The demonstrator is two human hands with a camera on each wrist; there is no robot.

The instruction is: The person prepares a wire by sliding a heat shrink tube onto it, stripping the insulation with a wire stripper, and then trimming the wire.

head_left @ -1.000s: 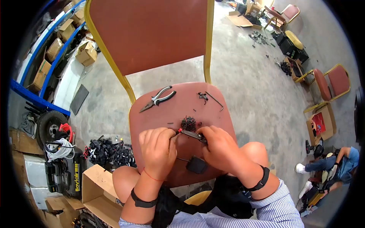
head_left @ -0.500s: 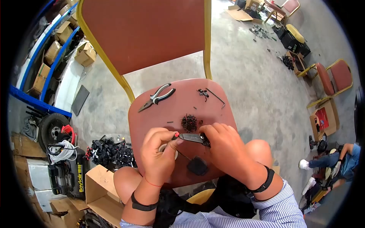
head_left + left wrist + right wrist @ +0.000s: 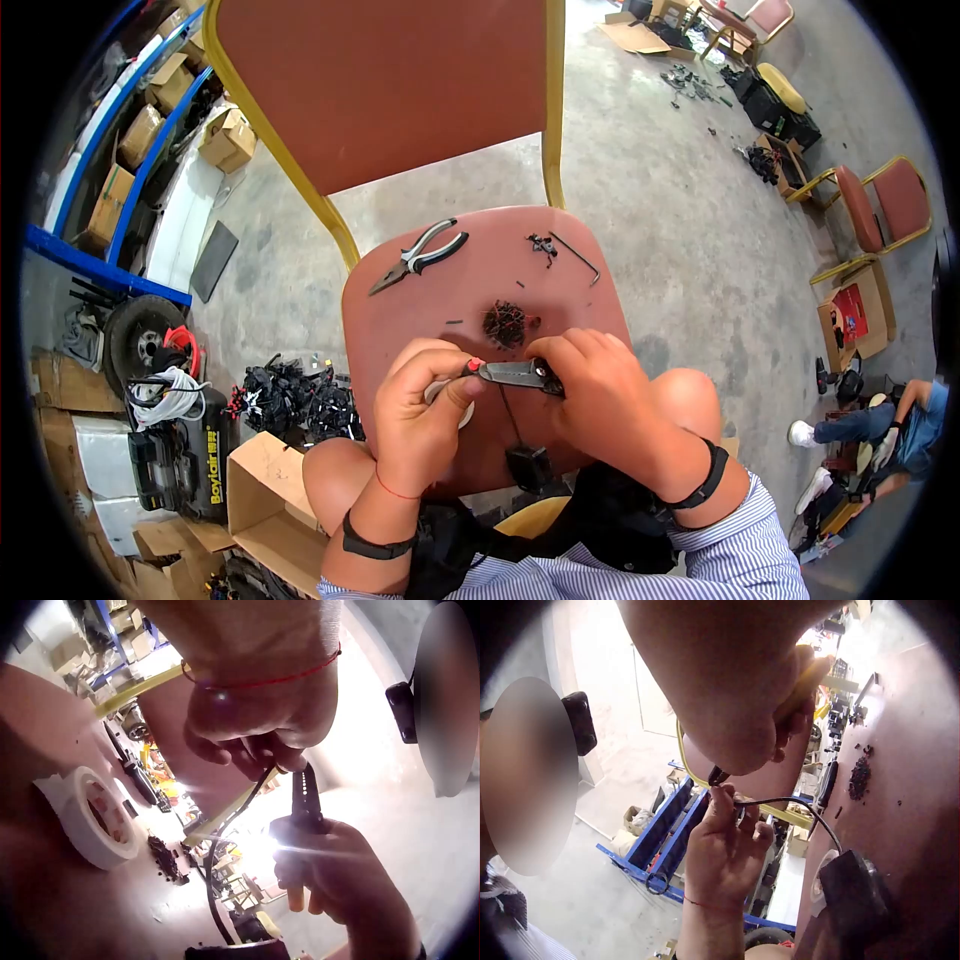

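Note:
My left hand [image 3: 415, 415] pinches the end of a black cable [image 3: 220, 851] between thumb and fingers, and a small red tip [image 3: 473, 366] shows there. Wire strippers [image 3: 515, 373] with a row of notches along the dark blades are gripped in my right hand [image 3: 605, 390]. Their yellow handles [image 3: 804, 690] show in the right wrist view. The blade tips meet the cable end at my left fingertips. From the cable hangs a small black box [image 3: 528, 468] near the front of the chair seat [image 3: 390, 325]. A white tape roll [image 3: 79, 817] lies on the seat, partly hidden behind my left hand in the head view.
A pile of small dark clippings [image 3: 505, 325] sits mid-seat. Behind it lie pliers [image 3: 425, 255], a hex key [image 3: 577, 257] and small black parts [image 3: 543, 247]. An open cardboard box [image 3: 265, 500] and a black heap [image 3: 290, 400] stand on the floor at left.
My left hand has turned so its thumb shows at the cable end. The wire strippers now point more level toward it. The black box has shifted toward the seat's front edge.

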